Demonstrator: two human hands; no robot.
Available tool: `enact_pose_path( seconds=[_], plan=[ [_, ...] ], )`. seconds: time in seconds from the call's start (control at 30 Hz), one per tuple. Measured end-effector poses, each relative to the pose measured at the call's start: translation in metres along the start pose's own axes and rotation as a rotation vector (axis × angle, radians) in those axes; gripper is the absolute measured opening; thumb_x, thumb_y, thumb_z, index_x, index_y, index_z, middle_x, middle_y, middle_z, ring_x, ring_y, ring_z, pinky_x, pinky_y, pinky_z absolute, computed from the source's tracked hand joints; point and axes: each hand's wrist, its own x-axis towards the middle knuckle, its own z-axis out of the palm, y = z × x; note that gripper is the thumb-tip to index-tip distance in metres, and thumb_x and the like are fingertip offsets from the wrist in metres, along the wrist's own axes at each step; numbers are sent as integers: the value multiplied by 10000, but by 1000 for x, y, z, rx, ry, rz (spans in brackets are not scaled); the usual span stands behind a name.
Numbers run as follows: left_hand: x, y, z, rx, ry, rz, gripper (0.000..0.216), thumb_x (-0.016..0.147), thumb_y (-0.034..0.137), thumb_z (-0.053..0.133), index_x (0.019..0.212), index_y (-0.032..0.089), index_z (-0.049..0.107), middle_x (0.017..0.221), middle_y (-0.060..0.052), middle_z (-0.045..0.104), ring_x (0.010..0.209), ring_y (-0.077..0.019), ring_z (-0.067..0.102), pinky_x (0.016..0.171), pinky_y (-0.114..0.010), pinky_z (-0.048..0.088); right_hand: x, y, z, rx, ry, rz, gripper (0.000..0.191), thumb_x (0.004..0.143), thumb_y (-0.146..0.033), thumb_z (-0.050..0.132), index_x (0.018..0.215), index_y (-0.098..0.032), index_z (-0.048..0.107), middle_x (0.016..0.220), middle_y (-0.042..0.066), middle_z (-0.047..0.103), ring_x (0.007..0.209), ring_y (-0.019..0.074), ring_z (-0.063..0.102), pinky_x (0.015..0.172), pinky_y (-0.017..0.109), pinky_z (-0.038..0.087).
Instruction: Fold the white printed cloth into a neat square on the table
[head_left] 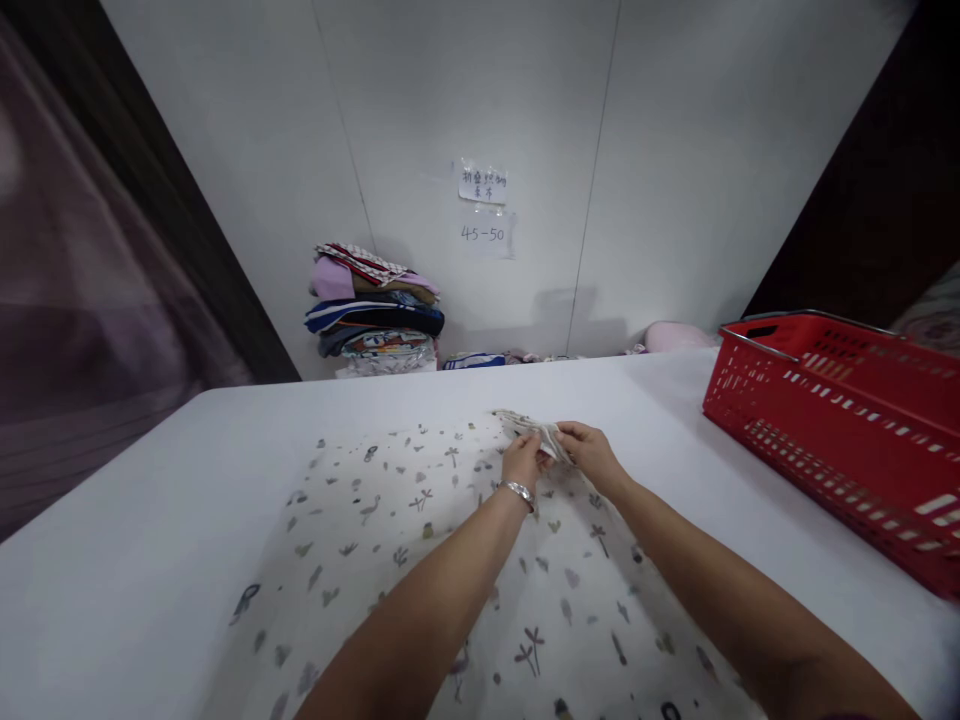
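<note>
A white cloth (390, 540) printed with small grey plants and birds lies spread flat on the white table (135, 520). Both my hands meet at its far right corner. My left hand (523, 461), with a silver bracelet on the wrist, pinches the bunched corner of the cloth (529, 425). My right hand (590, 450) grips the same bunched corner from the right, fingers closed. The corner is lifted a little off the table; the rest of the cloth stays flat.
A red plastic basket (840, 420) with metal handles stands at the table's right edge. A stack of folded clothes (375, 310) rests against the white wall behind the table, with more fabric along the wall. Paper notes (484, 185) hang on the wall.
</note>
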Motion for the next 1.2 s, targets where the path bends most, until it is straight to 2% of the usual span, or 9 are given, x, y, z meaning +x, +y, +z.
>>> enact_pose_path(
  seconds=[0.2, 0.4, 0.47, 0.6, 0.7, 0.83, 0.97, 1.1, 1.2],
  plan=[
    [-6, 2, 0, -27, -11, 2, 288, 632, 367, 724, 698, 147, 550, 635, -10, 591, 544, -104, 549, 504, -221, 436, -4, -1, 2, -245, 9, -159, 185, 704, -337, 599, 812, -207, 675, 824, 19, 664, 770, 169, 575, 725, 299, 452],
    [-8, 0, -4, -17, -12, 1, 275, 594, 294, 751, 678, 148, 533, 609, -4, 579, 542, -104, 544, 505, -225, 445, -3, 1, 0, -94, 67, -61, 222, 699, -357, 601, 833, -186, 648, 774, 22, 650, 710, 162, 565, 674, 294, 458],
    [-9, 0, -5, -16, -22, 4, 271, 593, 293, 748, 686, 148, 538, 609, 0, 577, 540, -102, 541, 509, -226, 450, -5, 1, 0, -151, 102, -115, 207, 715, -344, 589, 837, -186, 644, 800, 28, 642, 734, 163, 560, 682, 290, 455],
    [-11, 2, -3, -30, -34, 21, 283, 584, 319, 746, 680, 149, 541, 621, -6, 591, 576, -118, 566, 534, -237, 463, -13, -4, 1, -382, -57, -307, 203, 767, -304, 542, 911, -210, 650, 920, 44, 621, 800, 160, 542, 678, 274, 446],
    [-13, 5, -1, 27, -28, 47, 292, 567, 344, 754, 659, 150, 556, 605, -8, 590, 595, -130, 572, 549, -246, 470, -16, -7, 3, -461, -62, -360, 225, 747, -303, 566, 942, -224, 646, 926, 42, 619, 803, 161, 534, 674, 275, 442],
    [-14, 4, -1, 96, -16, 53, 270, 558, 324, 766, 647, 152, 577, 590, 1, 574, 558, -110, 544, 520, -226, 452, -14, -4, 2, -276, 27, -210, 241, 745, -374, 570, 887, -197, 652, 847, 37, 646, 760, 166, 559, 669, 285, 454],
    [-16, 1, -8, 36, -21, 22, 252, 598, 307, 750, 652, 154, 556, 576, 2, 566, 534, -100, 534, 515, -221, 447, -10, 1, 0, -29, 9, -30, 280, 689, -402, 619, 859, -183, 648, 783, 16, 654, 691, 158, 568, 633, 274, 452],
    [-20, 1, -15, -5, -2, -7, 233, 622, 283, 729, 688, 158, 544, 608, 0, 584, 533, -99, 545, 512, -218, 450, -9, 3, -2, -48, 74, -26, 266, 659, -396, 644, 815, -181, 640, 744, 8, 641, 633, 142, 542, 588, 260, 426],
    [-25, 4, -14, -21, -7, -5, 234, 618, 268, 725, 689, 161, 529, 595, 16, 566, 519, -102, 548, 485, -214, 439, -12, 1, -1, -181, 74, -125, 223, 708, -372, 607, 839, -195, 643, 789, 18, 642, 679, 153, 552, 606, 266, 431]
  ],
)
